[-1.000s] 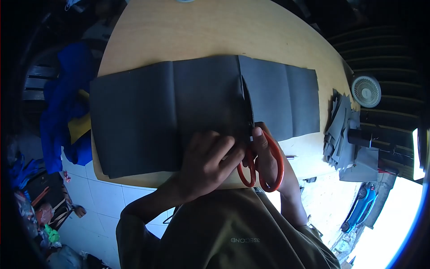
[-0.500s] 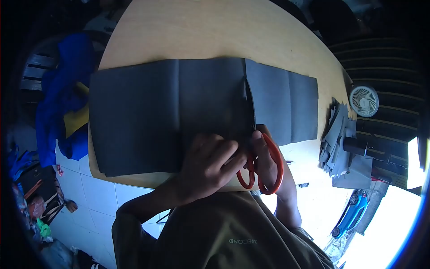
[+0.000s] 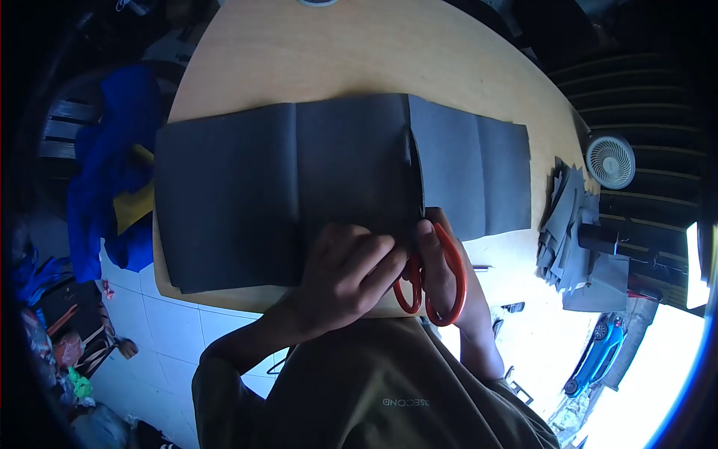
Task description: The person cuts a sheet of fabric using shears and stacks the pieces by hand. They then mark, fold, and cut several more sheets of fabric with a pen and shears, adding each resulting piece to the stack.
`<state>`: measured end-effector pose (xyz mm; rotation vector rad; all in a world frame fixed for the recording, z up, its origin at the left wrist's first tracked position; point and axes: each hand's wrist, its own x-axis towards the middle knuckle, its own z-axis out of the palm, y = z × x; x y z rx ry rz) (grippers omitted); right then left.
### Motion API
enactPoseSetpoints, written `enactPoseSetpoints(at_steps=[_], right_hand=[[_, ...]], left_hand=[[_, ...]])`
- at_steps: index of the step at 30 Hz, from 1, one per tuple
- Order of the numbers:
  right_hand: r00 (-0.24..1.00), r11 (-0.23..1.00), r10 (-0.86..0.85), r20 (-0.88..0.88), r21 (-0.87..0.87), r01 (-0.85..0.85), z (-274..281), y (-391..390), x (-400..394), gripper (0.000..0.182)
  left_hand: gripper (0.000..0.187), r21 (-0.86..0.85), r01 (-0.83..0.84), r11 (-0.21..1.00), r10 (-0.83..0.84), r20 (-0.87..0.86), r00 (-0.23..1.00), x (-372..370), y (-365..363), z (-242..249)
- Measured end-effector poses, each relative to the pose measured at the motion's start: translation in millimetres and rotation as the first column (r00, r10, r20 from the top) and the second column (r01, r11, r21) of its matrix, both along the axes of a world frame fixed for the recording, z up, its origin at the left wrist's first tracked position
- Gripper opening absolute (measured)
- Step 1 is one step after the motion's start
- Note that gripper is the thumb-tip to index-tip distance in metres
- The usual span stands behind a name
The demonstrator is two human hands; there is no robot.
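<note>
A large dark grey sheet (image 3: 224,202), with upright fold lines, lies across the near part of the table. It looks like fabric or heavy paper. My left hand (image 3: 348,273) is closed on the sheet's near edge, its fingers bent. Right beside it, my right hand (image 3: 440,277) grips scissors (image 3: 461,280) by their orange-red handles. The blades are hidden by the sheet and my fingers. Above the scissors, a gap runs up the sheet between its left part and the right-hand panel (image 3: 449,165).
A pile of dark grey offcuts (image 3: 561,224) sits at the table's right edge, near a small white fan (image 3: 611,162). Blue cloth (image 3: 112,179) with a yellow patch hangs at the left. The wooden table (image 3: 351,52) extends beyond the sheet.
The camera view has shifted slightly. The scissor handles have drawn a little closer together; both hands stay in nearly the same place on the sheet.
</note>
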<state>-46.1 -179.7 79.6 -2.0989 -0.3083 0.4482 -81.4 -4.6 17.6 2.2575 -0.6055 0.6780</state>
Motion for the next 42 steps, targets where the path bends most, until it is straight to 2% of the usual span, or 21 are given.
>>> enactPoseSetpoints(at_steps=[2,4,7,14,22,25,29,31,37,40,42], right_hand=[[0.999,0.999,-0.034,-0.025,0.004,0.034,1.0,-0.2,-1.9,0.039],[0.983,0.992,-0.125,-0.135,0.008,0.128,6.5,4.4,-4.4,0.039],[0.981,0.990,-0.142,-0.133,-0.006,0.142,8.3,5.7,-10.0,0.042],[0.987,0.991,-0.128,-0.098,0.019,0.130,7.9,3.8,-15.3,0.050],[1.000,0.999,-0.017,-0.026,0.031,0.017,8.0,-8.6,-17.0,0.068],[0.997,0.988,-0.027,-0.073,0.147,0.038,6.6,-8.4,-19.4,0.075],[0.992,0.981,-0.038,-0.124,0.185,0.061,7.6,-9.9,-20.5,0.080],[0.986,0.979,-0.070,-0.153,0.177,0.097,9.5,-8.0,-21.4,0.080],[0.971,0.979,-0.041,-0.235,0.187,0.087,5.3,-14.4,-19.5,0.079],[0.968,0.977,-0.045,-0.245,0.192,0.094,7.2,-14.0,-19.2,0.079],[0.976,0.979,-0.032,-0.214,0.189,0.074,5.8,-15.4,-18.6,0.078]], left_hand=[[0.031,-0.006,-0.007,1.000,0.007,0.015,1.000,-1.2,1.9,4.3],[0.031,-0.037,-0.014,0.999,0.015,0.029,0.999,-1.6,2.7,7.5],[0.030,-0.054,-0.018,0.998,0.020,0.039,0.999,-4.0,2.5,11.2],[0.031,-0.072,-0.050,0.996,0.054,0.053,0.997,-8.1,-1.6,13.3],[0.031,-0.127,-0.055,0.990,0.064,0.071,0.995,-8.8,-3.8,13.5],[0.031,-0.137,-0.060,0.989,0.074,0.093,0.993,-9.6,-3.3,12.7],[0.036,-0.170,-0.040,0.985,0.058,0.100,0.993,-12.2,-2.0,15.8],[0.029,-0.126,-0.019,0.992,0.032,0.096,0.995,-11.7,0.9,16.1],[0.023,-0.132,0.043,0.990,-0.051,-0.059,0.997,3.1,16.2,49.9],[0.024,-0.182,0.062,0.981,-0.083,-0.107,0.991,39.9,42.2,72.0],[0.026,-0.186,-0.024,0.982,0.003,-0.115,0.993,81.0,51.7,70.0]])
